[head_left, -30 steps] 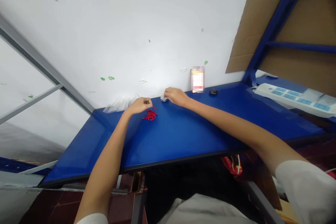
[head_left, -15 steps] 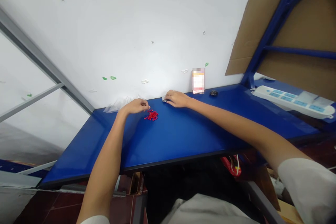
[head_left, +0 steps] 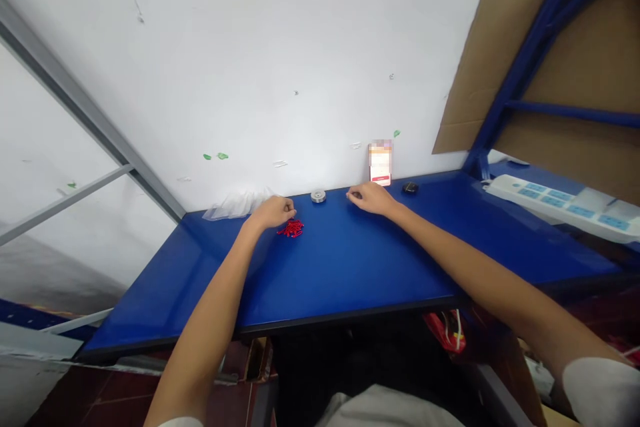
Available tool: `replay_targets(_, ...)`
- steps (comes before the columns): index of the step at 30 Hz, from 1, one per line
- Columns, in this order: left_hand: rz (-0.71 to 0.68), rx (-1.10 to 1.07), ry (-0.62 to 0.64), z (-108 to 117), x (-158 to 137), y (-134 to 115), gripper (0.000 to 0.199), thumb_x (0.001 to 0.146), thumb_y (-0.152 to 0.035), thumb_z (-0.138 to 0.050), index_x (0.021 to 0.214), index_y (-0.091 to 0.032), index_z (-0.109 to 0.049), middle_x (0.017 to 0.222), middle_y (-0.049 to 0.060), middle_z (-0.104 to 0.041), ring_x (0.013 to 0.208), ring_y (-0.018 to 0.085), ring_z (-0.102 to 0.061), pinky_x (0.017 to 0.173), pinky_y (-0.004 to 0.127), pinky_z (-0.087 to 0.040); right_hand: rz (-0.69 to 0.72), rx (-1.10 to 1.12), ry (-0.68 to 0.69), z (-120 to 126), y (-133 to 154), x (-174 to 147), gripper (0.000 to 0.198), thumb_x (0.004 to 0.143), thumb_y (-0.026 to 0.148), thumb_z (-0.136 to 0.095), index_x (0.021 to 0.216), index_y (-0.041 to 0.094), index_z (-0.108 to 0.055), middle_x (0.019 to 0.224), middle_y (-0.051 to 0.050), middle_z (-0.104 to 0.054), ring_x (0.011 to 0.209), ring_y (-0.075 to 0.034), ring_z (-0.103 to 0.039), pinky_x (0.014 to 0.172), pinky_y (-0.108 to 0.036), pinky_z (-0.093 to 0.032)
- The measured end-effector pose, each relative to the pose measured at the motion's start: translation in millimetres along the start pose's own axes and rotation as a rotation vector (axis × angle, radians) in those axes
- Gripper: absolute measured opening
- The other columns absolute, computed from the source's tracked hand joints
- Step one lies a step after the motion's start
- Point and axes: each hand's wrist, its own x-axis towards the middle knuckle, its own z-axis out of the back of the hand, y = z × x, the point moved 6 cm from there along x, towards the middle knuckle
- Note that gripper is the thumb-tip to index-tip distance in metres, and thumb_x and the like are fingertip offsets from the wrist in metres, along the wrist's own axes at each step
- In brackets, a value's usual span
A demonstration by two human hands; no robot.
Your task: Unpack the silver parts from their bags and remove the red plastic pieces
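A small heap of short red pieces, too small to name, lies on the blue table. Just behind its upper edge is my left hand, thumb and fingers pinched together; whatever they may hold is hidden. A small silver-grey ring-shaped roll lies flat near the wall, between my two hands and touched by neither. My right hand rests low over the table to the right of that roll. Its fingers are curled and closed, and I cannot see what is inside them.
Crumpled clear plastic bags lie against the wall behind my left hand. A phone leans upright on the wall, with a small black object to its right. A white power strip lies beyond the blue frame at right.
My right hand has left the silver-grey roll and moved right, uncovering it. My left hand has shifted slightly right over the back of the red heap. The view has tilted up a little.
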Motion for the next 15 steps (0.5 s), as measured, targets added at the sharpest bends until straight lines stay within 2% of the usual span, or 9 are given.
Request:
replay_targets(3, -0.009, 0.032, -0.071, -5.4, 3.9, -3.6, 0.020, 0.094, -0.034, -0.058, 0.090, -0.020, -0.072, 0.085, 0.006, -0.076, 0.078, 0.022, -0.068, 0.072, 0.031, -0.045, -0.082, 0.036, 0.033, -1.7, -8.0, -0.1, 0.032, 0.107, 0.034, -0.053, 0.104, 0.019, -0.082, 0.092, -0.007, -0.081, 0.082, -0.022, -0.071, 0.069, -0.029, -0.043)
replay_targets(7, 0.016, 0.076, -0.131, -8.6, 5.8, 7.3, 0.026, 0.098, -0.034, -0.056, 0.110, -0.017, -0.072, 0.110, 0.013, -0.077, 0.098, 0.026, -0.071, 0.088, 0.035, -0.050, -0.061, -0.019, 0.047, -6.7, -1.8, 1.9, 0.027, 0.103, 0.031, -0.057, 0.100, 0.019, -0.081, 0.097, -0.008, -0.081, 0.085, -0.022, -0.070, 0.070, -0.030, -0.041)
replay_targets(11, 0.060, 0.071, -0.057, -11.5, 4.8, 21.3, 0.030, 0.098, -0.021, -0.046, 0.105, -0.016, -0.075, 0.112, 0.014, -0.078, 0.107, 0.029, -0.071, 0.097, 0.038, -0.051, -0.024, -0.047, 0.067, -9.4, 3.5, 0.0, 0.021, 0.102, 0.026, -0.057, 0.098, 0.019, -0.077, 0.098, -0.008, -0.078, 0.088, -0.023, -0.068, 0.072, -0.031, -0.041)
replay_targets(15, 0.045, 0.042, 0.038, -11.6, -0.5, 18.2, 0.031, 0.092, -0.015, -0.050, 0.103, -0.018, -0.079, 0.112, 0.011, -0.079, 0.105, 0.029, -0.072, 0.096, 0.037, -0.052, -0.013, -0.022, 0.067, -9.2, 4.5, -2.2, 0.016, 0.102, 0.023, -0.058, 0.099, 0.020, -0.074, 0.099, -0.008, -0.076, 0.095, -0.023, -0.067, 0.075, -0.031, -0.042)
